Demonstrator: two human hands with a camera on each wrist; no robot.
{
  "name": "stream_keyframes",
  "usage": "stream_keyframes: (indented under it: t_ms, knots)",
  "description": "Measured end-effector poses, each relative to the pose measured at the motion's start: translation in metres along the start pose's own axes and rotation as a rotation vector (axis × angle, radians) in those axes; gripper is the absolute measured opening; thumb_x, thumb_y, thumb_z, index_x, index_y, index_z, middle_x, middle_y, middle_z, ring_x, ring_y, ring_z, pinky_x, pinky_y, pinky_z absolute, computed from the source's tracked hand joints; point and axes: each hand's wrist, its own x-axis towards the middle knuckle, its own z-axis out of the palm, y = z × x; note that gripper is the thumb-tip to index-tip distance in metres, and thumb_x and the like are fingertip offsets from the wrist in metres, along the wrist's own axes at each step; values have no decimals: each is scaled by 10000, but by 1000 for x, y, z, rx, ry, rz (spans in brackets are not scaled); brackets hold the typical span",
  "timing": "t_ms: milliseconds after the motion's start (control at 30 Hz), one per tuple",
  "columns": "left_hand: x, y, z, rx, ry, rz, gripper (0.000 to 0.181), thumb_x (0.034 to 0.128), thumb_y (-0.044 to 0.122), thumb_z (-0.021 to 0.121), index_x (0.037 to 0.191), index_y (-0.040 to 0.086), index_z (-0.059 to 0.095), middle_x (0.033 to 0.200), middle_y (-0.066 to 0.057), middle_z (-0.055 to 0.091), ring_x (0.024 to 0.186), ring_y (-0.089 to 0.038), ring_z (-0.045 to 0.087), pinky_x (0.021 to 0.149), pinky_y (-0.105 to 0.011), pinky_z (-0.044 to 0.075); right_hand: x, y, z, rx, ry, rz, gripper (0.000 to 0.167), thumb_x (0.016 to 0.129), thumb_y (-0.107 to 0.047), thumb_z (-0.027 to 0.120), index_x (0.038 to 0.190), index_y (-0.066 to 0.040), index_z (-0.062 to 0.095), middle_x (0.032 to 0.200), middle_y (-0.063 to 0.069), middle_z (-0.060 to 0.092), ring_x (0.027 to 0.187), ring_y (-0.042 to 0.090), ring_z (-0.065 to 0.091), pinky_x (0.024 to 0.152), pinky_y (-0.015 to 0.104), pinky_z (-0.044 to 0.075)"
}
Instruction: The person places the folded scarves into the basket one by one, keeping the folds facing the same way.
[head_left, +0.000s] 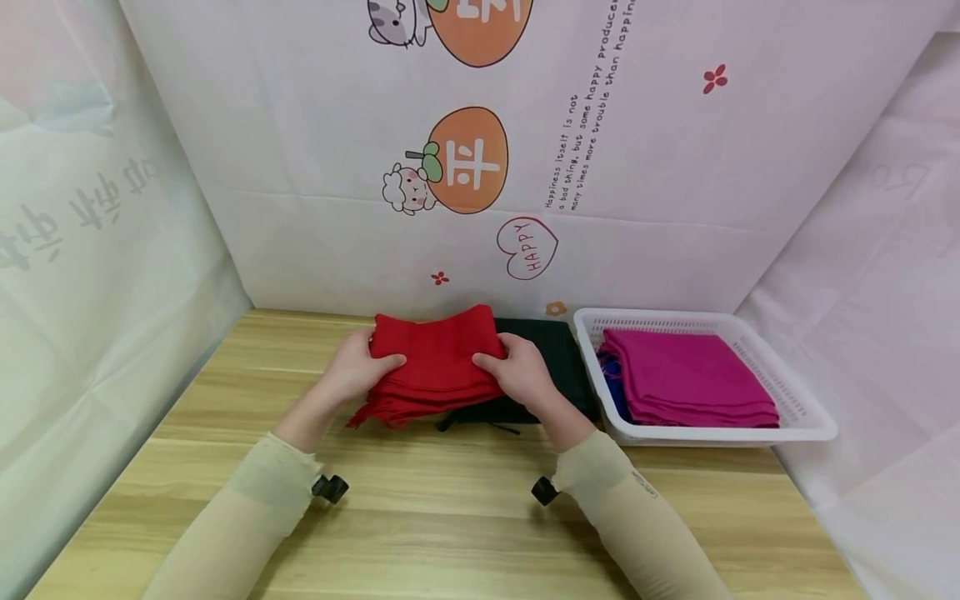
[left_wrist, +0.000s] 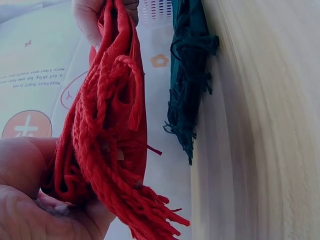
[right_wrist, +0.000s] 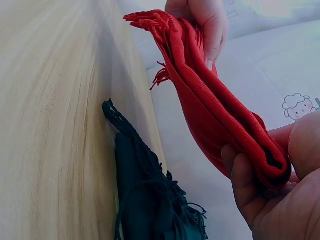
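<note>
Red cloth [head_left: 438,354], dark green cloth [head_left: 561,367].

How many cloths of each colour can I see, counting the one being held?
Red cloth, held by the left hand and right hand: 1
Dark green cloth, on the table: 1
Bright pink cloth, in the white basket: 1
Blue cloth, partly covered by the pink one: 1
Total: 4 showing

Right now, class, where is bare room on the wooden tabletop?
Left, between white curtain and cream left sleeve; front, between sleeves. Crowded: back centre to right, with held red fringed cloth, dark green folded cloth, white plastic basket.
</note>
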Motion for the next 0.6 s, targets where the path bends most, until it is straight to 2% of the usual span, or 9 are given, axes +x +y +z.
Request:
stream_keyframes:
  t_ms: [300,600]
  knots:
    - [-1,9,5,-13,-4,7,566,1051,218,738,1513,-26,520,1412,-219,637,1231,-393,653,1092,-565,550,-6,-1,-11,-3,18,0,401,1060,-278,786,1366,-31,709,1078,81,754,923,240,679,804,398,561]
    - [-2,18,12,-6,5,46,550,1039,235,748,1478,-32,552,1380,-219,657,1192,-389,671,1062,-558,563,-12,-5,-24,7,43,17,483,1057,-298,789,1444,-29,682,1155,103,769,993,258,697,881,454,593]
